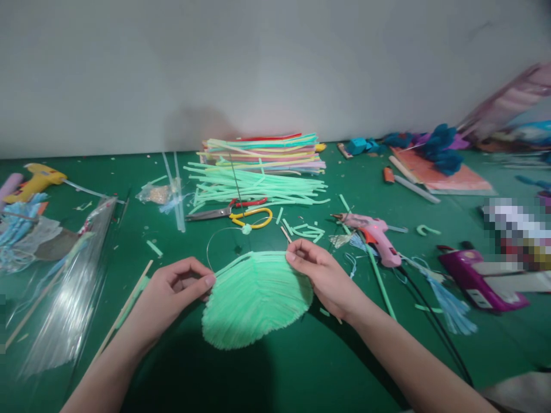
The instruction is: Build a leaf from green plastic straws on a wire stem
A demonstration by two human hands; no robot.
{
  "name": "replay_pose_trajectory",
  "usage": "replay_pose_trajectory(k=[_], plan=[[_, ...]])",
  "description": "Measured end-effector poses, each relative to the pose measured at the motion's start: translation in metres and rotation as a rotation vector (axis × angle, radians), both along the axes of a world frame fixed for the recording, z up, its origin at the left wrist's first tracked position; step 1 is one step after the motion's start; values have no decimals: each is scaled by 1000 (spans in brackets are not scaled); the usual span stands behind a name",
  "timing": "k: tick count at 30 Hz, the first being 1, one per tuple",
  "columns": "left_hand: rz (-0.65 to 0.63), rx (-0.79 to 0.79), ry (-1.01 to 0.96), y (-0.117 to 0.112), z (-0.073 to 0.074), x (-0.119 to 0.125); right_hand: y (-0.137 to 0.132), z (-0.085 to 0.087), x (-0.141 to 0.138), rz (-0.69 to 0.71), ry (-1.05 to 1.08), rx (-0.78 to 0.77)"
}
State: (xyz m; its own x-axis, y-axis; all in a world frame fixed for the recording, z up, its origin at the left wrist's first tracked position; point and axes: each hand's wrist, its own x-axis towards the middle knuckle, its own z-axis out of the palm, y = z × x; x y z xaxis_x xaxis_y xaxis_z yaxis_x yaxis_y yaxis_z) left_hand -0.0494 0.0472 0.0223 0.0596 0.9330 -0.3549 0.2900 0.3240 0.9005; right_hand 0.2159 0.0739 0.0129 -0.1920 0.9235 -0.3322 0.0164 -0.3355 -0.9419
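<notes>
A mint-green leaf shape made of pipe cleaners (256,304) is held up between my two hands, above the green table. My left hand (183,292) pinches its left upper edge between thumb and fingers. At the opposite upper edge, my right hand (321,272) closes thumb and forefinger on the leaf. A thin wire (208,246) curves up from near my left fingertips toward a small green tuft (246,229). Just beyond the leaf lie scissors (253,218) with yellow and red handles. Short green pipe cleaner offcuts (307,231) are scattered past my right hand.
Green pipe cleaners (262,186) lie in a bundle at the back, before multicoloured ones (267,150). On the right are a pink glue gun (379,235) with a black cord and a purple device (477,275). A yellow glue gun (38,180) and clear plastic sleeves (73,292) lie left.
</notes>
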Motion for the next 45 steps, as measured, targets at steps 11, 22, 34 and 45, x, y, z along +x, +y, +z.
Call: replay_pose_trajectory(k=[11, 22, 34, 45], plan=[[173, 162, 167, -5, -12, 14, -19, 9, -18, -181, -751, 969], [274, 207, 249, -9, -9, 19, -7, 16, -46, 156, -853, 933], [412, 13, -324, -9, -9, 18, -4, 15, -47, 162, -473, 574], [665, -54, -658, -14, -9, 40, 1, 21, -60, 11, -349, 511]])
